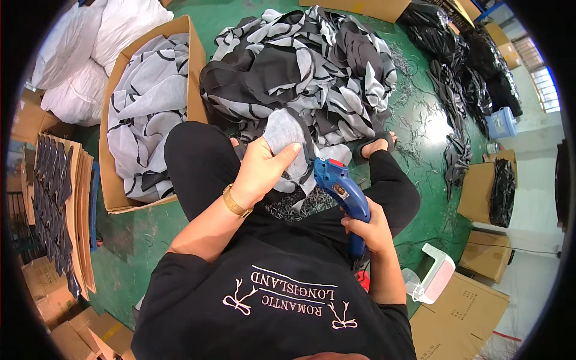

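My left hand (262, 167) is closed on a grey fabric piece (284, 131) with dark edging, its thumb pressed on top. My right hand (373, 227) is wrapped around the handle of a blue handheld electric cutter (348, 193) with a red patch on its head. The cutter's head is close to the right edge of the fabric piece; I cannot tell whether its blade touches the cloth. Beyond my hands rises a large heap of grey and black fabric pieces (294, 66). Thin dark trimmings (312, 207) lie between my legs.
A cardboard box (195, 72) at left holds more grey pieces (150, 90). White sacks (81, 60) stand at far left, black plastic bags (480, 54) at far right. A blue bin (504, 123) and a white-and-pink device (436, 275) are on the right. Trimmings litter the green floor (420, 150).
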### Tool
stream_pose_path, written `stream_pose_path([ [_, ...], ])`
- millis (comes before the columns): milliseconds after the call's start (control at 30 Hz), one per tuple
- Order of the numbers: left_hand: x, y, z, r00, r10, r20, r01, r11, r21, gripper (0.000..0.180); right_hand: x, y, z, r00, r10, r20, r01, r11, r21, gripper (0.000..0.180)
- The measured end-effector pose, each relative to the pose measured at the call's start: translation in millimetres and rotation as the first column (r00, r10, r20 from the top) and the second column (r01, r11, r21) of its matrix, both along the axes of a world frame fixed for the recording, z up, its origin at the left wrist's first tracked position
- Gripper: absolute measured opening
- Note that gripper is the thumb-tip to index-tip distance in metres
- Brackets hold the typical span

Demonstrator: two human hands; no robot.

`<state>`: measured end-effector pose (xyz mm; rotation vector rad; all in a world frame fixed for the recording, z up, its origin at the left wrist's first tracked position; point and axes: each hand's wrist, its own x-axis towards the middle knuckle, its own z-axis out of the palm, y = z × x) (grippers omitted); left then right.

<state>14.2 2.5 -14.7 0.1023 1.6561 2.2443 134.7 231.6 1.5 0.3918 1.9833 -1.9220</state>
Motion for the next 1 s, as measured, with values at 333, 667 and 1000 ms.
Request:
stream_pose_path([
  [333, 9, -6, 14, 0.995, -0.085, -0.052, 0.075, 0.982, -0.172, 0.020, -2, 2, 0, 1.000, -0.015, 0.026, 0.019, 0.990, -0.138, 0.034],
  [667, 13, 1, 1, 0.984, -0.160, -0.082, 0.162, 0.987, 0.014, 0.029, -25, -5, 5, 0.982, -0.161, -0.094, 0.137, 0.966, -0.220, 0.035],
  [1000, 31, 24, 4, 0.962, -0.268, -0.046, 0.272, 0.945, 0.183, 0.041, -67, -30, 11, 0.934, -0.086, -0.346, 0.147, 0.977, 0.156, 0.046],
])
